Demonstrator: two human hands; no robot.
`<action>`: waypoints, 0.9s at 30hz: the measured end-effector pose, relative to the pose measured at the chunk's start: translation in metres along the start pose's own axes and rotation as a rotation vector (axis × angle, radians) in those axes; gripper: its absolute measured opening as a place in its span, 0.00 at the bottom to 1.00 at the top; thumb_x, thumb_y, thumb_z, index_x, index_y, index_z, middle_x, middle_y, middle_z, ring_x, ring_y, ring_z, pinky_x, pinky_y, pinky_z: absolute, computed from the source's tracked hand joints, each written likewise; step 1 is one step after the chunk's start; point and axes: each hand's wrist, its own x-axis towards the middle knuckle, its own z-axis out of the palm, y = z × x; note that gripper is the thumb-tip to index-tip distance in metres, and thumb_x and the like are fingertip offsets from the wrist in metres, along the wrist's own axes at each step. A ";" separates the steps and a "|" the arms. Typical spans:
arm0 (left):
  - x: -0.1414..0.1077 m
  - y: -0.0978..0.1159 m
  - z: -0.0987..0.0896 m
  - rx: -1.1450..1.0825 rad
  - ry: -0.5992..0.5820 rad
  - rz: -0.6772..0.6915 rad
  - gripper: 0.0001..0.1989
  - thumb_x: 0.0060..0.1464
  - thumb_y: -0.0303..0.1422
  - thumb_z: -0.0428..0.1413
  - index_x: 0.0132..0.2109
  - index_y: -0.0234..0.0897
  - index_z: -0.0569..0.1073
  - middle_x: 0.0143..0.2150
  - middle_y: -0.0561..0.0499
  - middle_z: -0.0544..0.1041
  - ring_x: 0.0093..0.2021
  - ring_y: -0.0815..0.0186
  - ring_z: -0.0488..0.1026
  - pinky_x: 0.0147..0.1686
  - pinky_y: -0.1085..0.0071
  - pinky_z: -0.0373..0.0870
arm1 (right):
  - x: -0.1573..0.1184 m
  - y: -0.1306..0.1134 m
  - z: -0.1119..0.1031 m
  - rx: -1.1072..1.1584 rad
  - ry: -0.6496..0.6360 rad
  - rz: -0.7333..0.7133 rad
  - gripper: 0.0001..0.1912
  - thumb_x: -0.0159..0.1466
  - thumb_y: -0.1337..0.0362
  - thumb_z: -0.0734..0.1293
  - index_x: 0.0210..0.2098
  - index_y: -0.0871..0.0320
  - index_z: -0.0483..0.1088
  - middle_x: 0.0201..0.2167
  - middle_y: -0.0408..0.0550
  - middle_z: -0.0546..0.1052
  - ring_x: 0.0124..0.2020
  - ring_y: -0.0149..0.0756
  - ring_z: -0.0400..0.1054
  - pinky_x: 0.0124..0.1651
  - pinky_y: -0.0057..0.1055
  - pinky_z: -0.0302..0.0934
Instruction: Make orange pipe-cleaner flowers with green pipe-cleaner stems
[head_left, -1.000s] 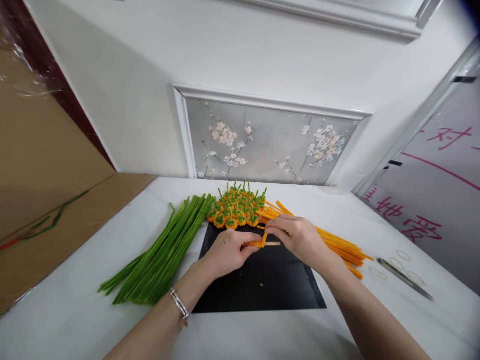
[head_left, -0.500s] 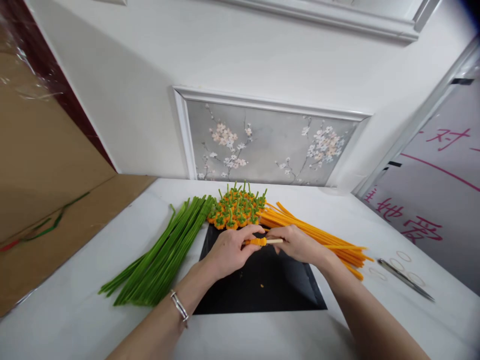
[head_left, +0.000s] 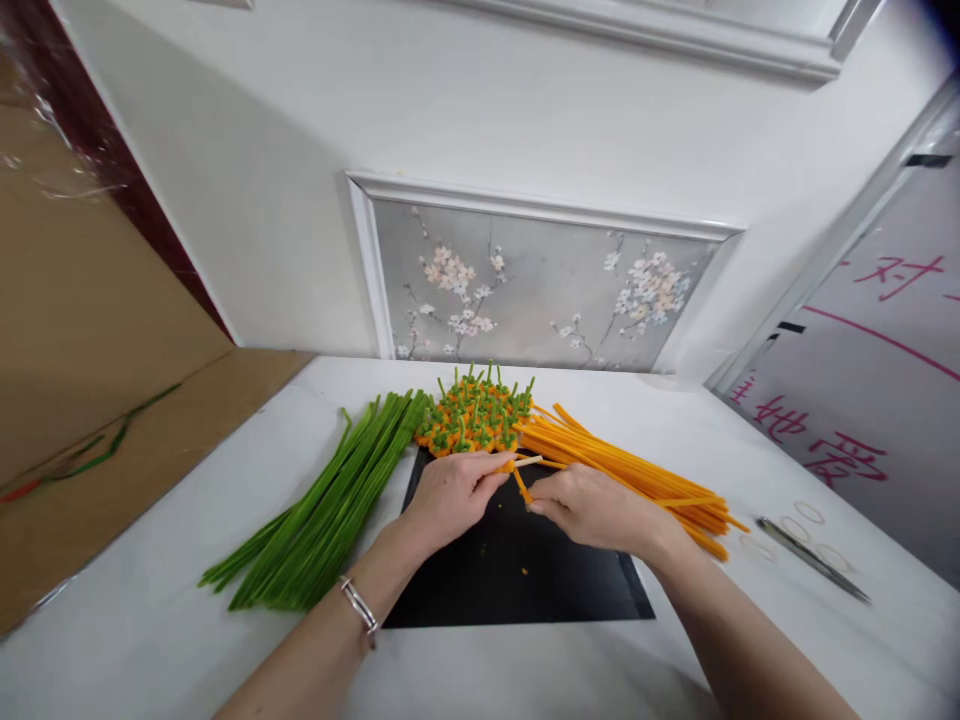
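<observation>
Over the black mat (head_left: 517, 590), the left grip (head_left: 454, 498) clasped a pale stick (head_left: 529, 461) wound with an orange strip (head_left: 522, 486); the right grip (head_left: 585, 503) pinched that strip. Green stems (head_left: 322, 515) lay left of the mat.

Room setting, as I observe it remotely: a white wall (head_left: 262, 120) rises behind a white table (head_left: 135, 620) with faint grey veining. Low on the wall, a moulded frame (head_left: 555, 205) encloses a grey panel (head_left: 525, 270) printed with pale blossom branches; a second moulding (head_left: 667, 45) crosses above it. To my left stands brown cardboard (head_left: 90, 270), bordered by a dark red strip (head_left: 133, 185) and partly covered by clear plastic film. To my right leans a whiteboard (head_left: 862, 370) with pinkish-red handwriting. Soft light leaves a broad shadow (head_left: 210, 220) on the wall's left side.
</observation>
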 end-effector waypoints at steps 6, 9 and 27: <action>0.000 0.001 -0.001 -0.027 -0.011 -0.014 0.13 0.61 0.34 0.51 0.48 0.45 0.77 0.42 0.55 0.81 0.40 0.66 0.78 0.37 0.74 0.69 | -0.005 -0.007 -0.002 -0.074 -0.001 0.012 0.17 0.68 0.61 0.59 0.24 0.57 0.68 0.22 0.43 0.73 0.25 0.31 0.66 0.28 0.30 0.43; 0.000 0.001 0.000 -0.004 0.008 -0.021 0.11 0.60 0.35 0.52 0.46 0.46 0.78 0.43 0.56 0.81 0.42 0.65 0.78 0.40 0.73 0.69 | -0.006 -0.014 -0.007 -0.078 0.050 0.003 0.16 0.69 0.61 0.59 0.26 0.57 0.68 0.24 0.44 0.75 0.27 0.32 0.67 0.29 0.29 0.46; -0.001 0.015 0.000 0.042 -0.014 0.136 0.10 0.58 0.32 0.54 0.44 0.44 0.78 0.38 0.55 0.82 0.36 0.66 0.77 0.35 0.72 0.67 | 0.006 0.015 -0.005 0.141 0.435 0.075 0.10 0.67 0.59 0.62 0.42 0.52 0.74 0.39 0.44 0.79 0.38 0.35 0.74 0.44 0.31 0.66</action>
